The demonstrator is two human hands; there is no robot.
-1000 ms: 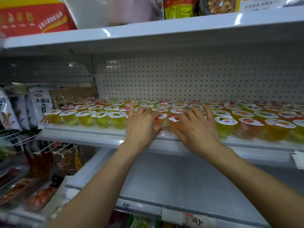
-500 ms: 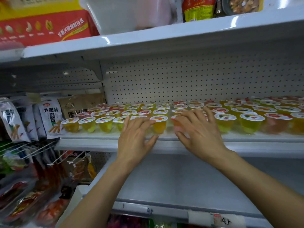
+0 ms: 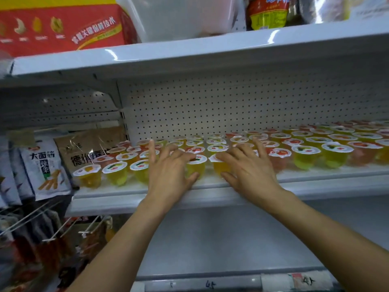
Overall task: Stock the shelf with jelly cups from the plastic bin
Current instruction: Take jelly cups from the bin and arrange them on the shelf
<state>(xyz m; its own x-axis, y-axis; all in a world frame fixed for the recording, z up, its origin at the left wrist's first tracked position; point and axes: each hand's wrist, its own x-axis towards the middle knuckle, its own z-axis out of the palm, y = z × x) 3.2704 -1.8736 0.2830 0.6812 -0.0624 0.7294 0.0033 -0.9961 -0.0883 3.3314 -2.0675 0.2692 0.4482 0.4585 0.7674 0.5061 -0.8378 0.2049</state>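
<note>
**user1:** where are the jelly cups [image 3: 305,153] being kept?

**user2:** they're being displayed in rows on the shelf [image 3: 315,186], lids up. Left hand [image 3: 170,171] and right hand [image 3: 250,173] are being laid over the front rows at the shelf's edge, fingers being spread wide, not curled round any cup. Plastic bin [image 3: 179,17] is being kept above the shelf.

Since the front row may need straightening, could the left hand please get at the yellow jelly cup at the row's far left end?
Probably yes. The left hand lies open nearby, and the yellow jelly cup stands uncovered at the front edge of the shelf, nothing over it.
</note>
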